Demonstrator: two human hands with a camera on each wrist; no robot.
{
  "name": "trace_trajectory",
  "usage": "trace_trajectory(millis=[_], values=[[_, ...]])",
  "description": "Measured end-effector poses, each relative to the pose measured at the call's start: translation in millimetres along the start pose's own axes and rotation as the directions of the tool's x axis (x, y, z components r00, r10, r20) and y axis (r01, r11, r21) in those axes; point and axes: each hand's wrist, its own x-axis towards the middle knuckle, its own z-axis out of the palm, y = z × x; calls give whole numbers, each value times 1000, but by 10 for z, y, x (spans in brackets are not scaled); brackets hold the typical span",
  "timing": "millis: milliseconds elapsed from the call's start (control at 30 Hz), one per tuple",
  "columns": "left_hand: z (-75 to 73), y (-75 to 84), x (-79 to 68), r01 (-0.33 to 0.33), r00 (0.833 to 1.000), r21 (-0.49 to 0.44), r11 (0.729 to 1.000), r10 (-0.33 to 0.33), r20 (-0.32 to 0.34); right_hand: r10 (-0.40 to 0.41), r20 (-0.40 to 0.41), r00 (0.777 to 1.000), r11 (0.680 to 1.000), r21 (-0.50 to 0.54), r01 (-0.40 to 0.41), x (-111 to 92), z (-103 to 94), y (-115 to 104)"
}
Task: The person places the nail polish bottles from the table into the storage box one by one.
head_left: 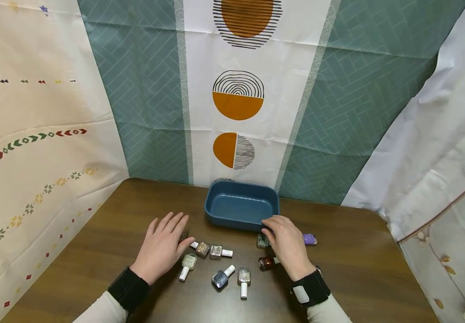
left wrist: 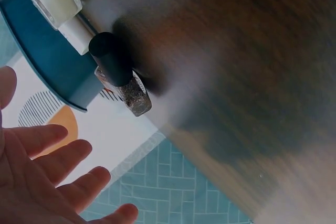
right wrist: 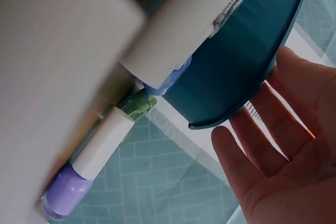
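Note:
My left hand [head_left: 161, 246] is spread above the table's left side, holding nothing. Beside it lie a black-capped glitter nail polish bottle [left wrist: 135, 98], a pale green nail polish bottle [head_left: 189, 261] and a gold glitter one [head_left: 202, 249]. My right hand [head_left: 288, 242] is at the front right corner of the blue bin [head_left: 242, 224], fingers bent a little and nothing between them; whether it touches the bin I cannot tell. A dark green nail polish bottle [head_left: 262, 241], a dark red one [head_left: 265, 263] and a purple one [head_left: 310, 239] lie about it, partly hidden.
Between the hands lie a silver glitter bottle [head_left: 215, 252], a blue-grey bottle [head_left: 219, 280] and another silver glitter bottle [head_left: 244, 275], all white-capped. The bin stands near the back edge of the wooden table [head_left: 349, 260], before a patterned curtain [head_left: 151, 89].

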Motion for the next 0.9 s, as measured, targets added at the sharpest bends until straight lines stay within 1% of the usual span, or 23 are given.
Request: trace_trajectory(millis=[167, 367, 533, 700, 800, 900], values=[[-20, -28, 26, 0, 1000, -20, 1000, 0, 10, 0, -1, 1000, 1000, -2, 0, 34, 35, -4], [-25, -73, 35, 17, 1000, -74, 997, -16, 14, 20, 18, 1000, 1000, -6, -20, 74, 50, -21], [-13, -100, 28, 76, 997, -135, 988, -72, 33, 39, 43, 998, 999, -8, -39, 95, 79, -35], [-9, -134, 24, 146, 989, -186, 972, -138, 52, 42, 53, 998, 999, -4, -42, 119, 101, -56], [-7, -165, 27, 182, 983, -198, 963, -173, 60, 27, 45, 999, 1000, 0, -28, 135, 115, -71], [-9, -191, 24, 214, 977, -188, 959, -206, 59, 10, 33, 999, 1000, 7, -10, 159, 139, -95]])
